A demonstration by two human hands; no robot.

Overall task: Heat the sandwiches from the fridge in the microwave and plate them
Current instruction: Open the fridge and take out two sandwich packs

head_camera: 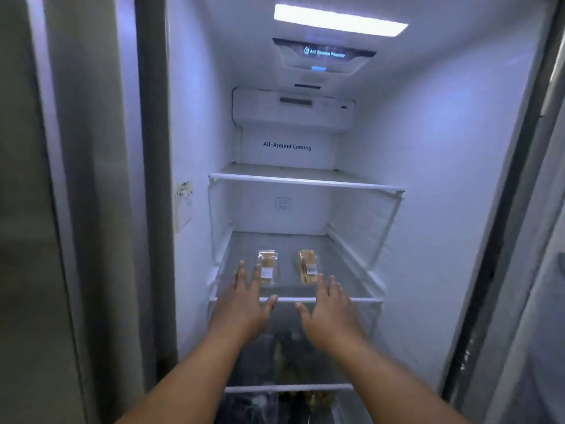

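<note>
Fridge open, interior lit. Far left: the closed freezer door [46, 209] and the centre divider, not involved. Left hand [241, 304] is stretched in over the front edge of the middle shelf [360, 299], fingers straight and spread, palm down, holding nothing; its fingertips sit just beside the near end of the left sandwich [267, 267], contact can't be confirmed. That sandwich is in clear wrap with a white label and lies flat on the shelf. Just to its right, apart from it, the right sandwich [306, 266] is wrapped the same way and also flat on the shelf. Right hand [328, 307] mirrors the left: fingers extended and spread, nothing held, fingertips close to the near end of the right sandwich, touching or not is unclear. Top shelf [305, 180] above shows nothing on it; dark items sit on the lower shelf, too blurred to identify. Far right: the open fridge door [544, 301]. Progress judgement: very early. Door is open, sandwiches located, neither picked up. Still to do: grab both, microwave, plate. No microwave or plate in view.
</note>
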